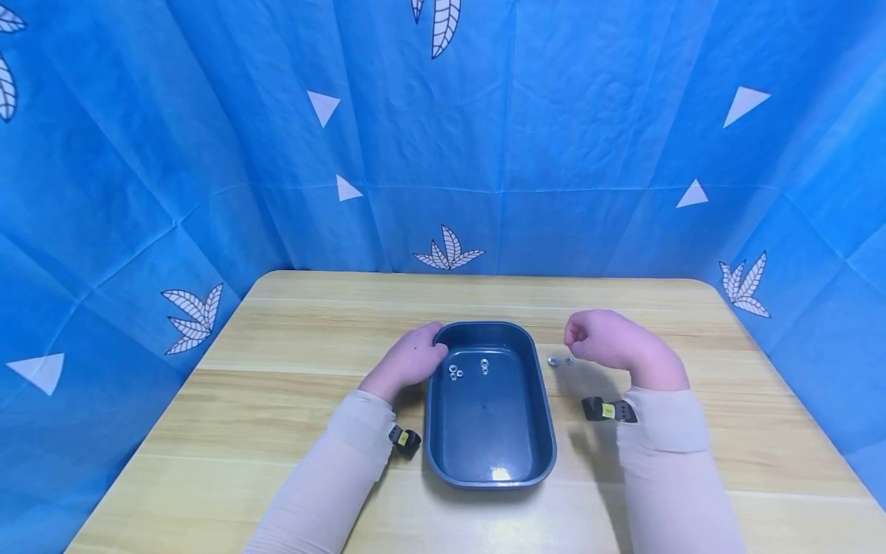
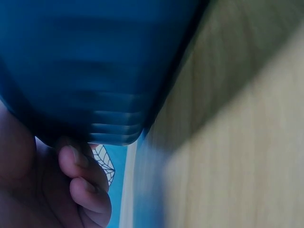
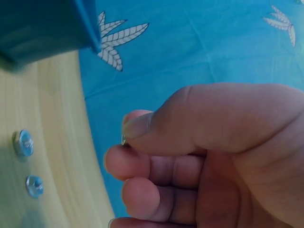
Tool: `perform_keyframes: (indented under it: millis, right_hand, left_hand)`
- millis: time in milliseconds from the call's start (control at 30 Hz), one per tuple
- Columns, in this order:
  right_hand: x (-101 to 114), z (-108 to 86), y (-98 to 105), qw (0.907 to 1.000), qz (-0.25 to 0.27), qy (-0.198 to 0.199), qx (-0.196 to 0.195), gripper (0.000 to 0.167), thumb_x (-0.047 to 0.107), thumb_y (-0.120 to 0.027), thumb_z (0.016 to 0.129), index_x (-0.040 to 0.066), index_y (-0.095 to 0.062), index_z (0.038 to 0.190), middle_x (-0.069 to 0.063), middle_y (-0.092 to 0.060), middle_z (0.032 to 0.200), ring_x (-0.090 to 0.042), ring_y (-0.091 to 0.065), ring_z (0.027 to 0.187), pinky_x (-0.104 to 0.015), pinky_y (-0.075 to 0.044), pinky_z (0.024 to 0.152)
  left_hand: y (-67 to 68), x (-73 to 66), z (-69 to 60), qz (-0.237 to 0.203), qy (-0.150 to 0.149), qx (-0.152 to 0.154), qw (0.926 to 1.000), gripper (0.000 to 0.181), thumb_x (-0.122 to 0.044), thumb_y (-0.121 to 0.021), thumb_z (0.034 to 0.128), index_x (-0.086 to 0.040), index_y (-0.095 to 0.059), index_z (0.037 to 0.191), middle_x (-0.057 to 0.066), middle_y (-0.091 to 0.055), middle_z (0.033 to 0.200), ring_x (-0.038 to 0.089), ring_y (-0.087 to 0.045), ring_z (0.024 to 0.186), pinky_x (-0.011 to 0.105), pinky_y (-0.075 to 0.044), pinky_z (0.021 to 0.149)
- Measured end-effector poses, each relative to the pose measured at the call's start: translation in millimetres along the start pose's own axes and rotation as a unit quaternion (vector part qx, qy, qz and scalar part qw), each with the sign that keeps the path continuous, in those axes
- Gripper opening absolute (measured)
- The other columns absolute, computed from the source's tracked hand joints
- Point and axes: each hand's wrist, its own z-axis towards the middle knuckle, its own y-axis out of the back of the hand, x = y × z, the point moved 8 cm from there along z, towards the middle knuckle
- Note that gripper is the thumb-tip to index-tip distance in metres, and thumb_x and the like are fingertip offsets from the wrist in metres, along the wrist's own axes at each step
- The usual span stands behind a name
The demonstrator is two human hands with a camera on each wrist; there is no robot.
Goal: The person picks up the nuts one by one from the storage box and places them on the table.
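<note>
A dark blue plastic tray (image 1: pixel 491 462) sits on the table, with small metal nuts (image 1: pixel 453 373) in two groups on its floor near the far end. My left hand (image 1: pixel 410 358) grips the tray's far left corner, thumb at the rim and fingers curled beneath it in the left wrist view. Right of the tray, my right hand (image 1: pixel 609 338) is raised above the table. Its thumb and fingertip pinch a small shiny metal nut (image 3: pixel 124 140), mostly hidden by the fingers. Two more nuts, one (image 3: pixel 23 143) and another (image 3: pixel 34 186), lie apart on the wood below that hand.
The light wooden table (image 1: pixel 298 331) has rounded far corners. A blue curtain (image 1: pixel 588 138) with white leaf and triangle prints surrounds its back and sides. Each wrist wears a strapped black camera, such as the right one (image 1: pixel 609 410).
</note>
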Motion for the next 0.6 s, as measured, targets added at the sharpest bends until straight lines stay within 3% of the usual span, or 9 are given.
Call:
perform_keyframes:
  millis: [200,367,600]
  right_hand:
    - [-14.2,2.5,-6.0,0.9998,0.014,-0.008,0.014,0.009,0.005,-0.058,0.085,0.008,-0.064,0.092,-0.003,-0.06,0.085,-0.022,-0.054,0.081,-0.038,-0.046,0.074]
    - [-25.9,3.8,-10.2,0.9992,0.029,-0.02,0.022,0.011,0.003,-0.054,0.084,0.008,-0.062,0.09,-0.003,-0.056,0.08,-0.02,-0.051,0.074,-0.035,-0.043,0.068]
    - [-36.0,6.3,-16.4,0.9988,0.031,-0.02,0.032,0.01,0.004,-0.052,0.084,0.009,-0.061,0.086,-0.002,-0.053,0.072,-0.019,-0.05,0.069,-0.034,-0.041,0.065]
  left_hand:
    - [0.0,-0.2,0.4,0.001,-0.001,0.0,1.0,0.056,-0.025,-0.048,0.1012,-0.004,-0.042,0.153,0.013,-0.049,0.151,0.034,-0.042,0.141,0.054,-0.034,0.115]
    - [0.1,-1.4,1.3,0.006,-0.012,-0.001,0.9999,0.051,-0.024,-0.049,0.1009,-0.007,-0.048,0.149,0.011,-0.055,0.146,0.032,-0.047,0.137,0.053,-0.037,0.113]
    - [-0.5,0.7,0.8,-0.002,-0.003,0.001,1.0,0.055,-0.025,-0.048,0.1008,-0.005,-0.044,0.152,0.012,-0.051,0.15,0.033,-0.044,0.14,0.054,-0.034,0.114]
